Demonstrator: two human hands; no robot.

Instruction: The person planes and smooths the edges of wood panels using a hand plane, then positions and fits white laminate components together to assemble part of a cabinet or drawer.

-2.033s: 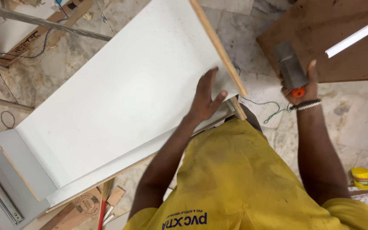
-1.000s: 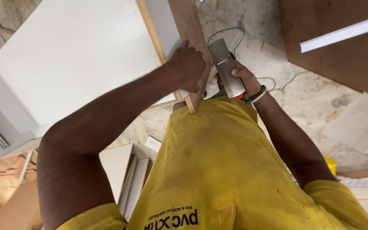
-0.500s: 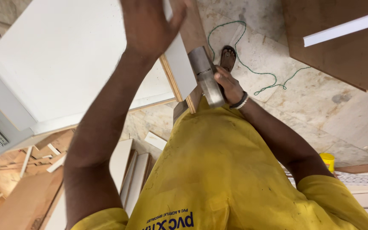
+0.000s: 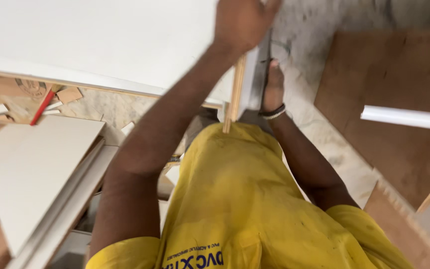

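A large white panel (image 4: 100, 40) fills the upper left, and a thin wooden edging strip (image 4: 236, 94) runs down its right edge. My left hand (image 4: 242, 22) lies on the panel close to that edge. It is blurred, its fingertips are cut off by the top of the frame, and it holds nothing. Just right of the strip, my right hand (image 4: 273, 87), with a band on the wrist, grips a grey hand tool (image 4: 265, 65) set against the panel's edge. Most of the tool is hidden behind the panel's side.
Brown plywood sheets (image 4: 374, 94) lie on the stone floor (image 4: 319, 134) to the right, with a white tube (image 4: 409, 118) across them. White boards (image 4: 36, 174) are stacked at the lower left. Near them lie a red pencil (image 4: 42, 107) and wood offcuts (image 4: 68, 94). A thin cable (image 4: 280, 50) runs by the tool.
My left hand has slid right across the panel to its edge. My right hand has moved the tool up along the edging strip. The view has swung right and shows more plywood.
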